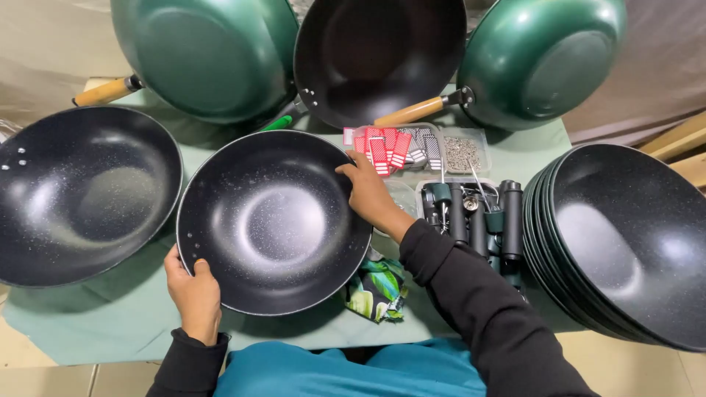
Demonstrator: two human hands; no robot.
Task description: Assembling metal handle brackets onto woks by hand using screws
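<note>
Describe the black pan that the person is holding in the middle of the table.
The black pan is a round, deep, wok-like bowl with a dark speckled coating that looks non-stick, a glossy centre and a thin pale rim. It has no handle; small rivet holes show at its left edge. It sits on the green cloth, mouth up. The left hand grips its lower left rim, the right hand its upper right rim.

Green-clothed table (110,323) on pale, perhaps tiled floor (44,375).
</note>
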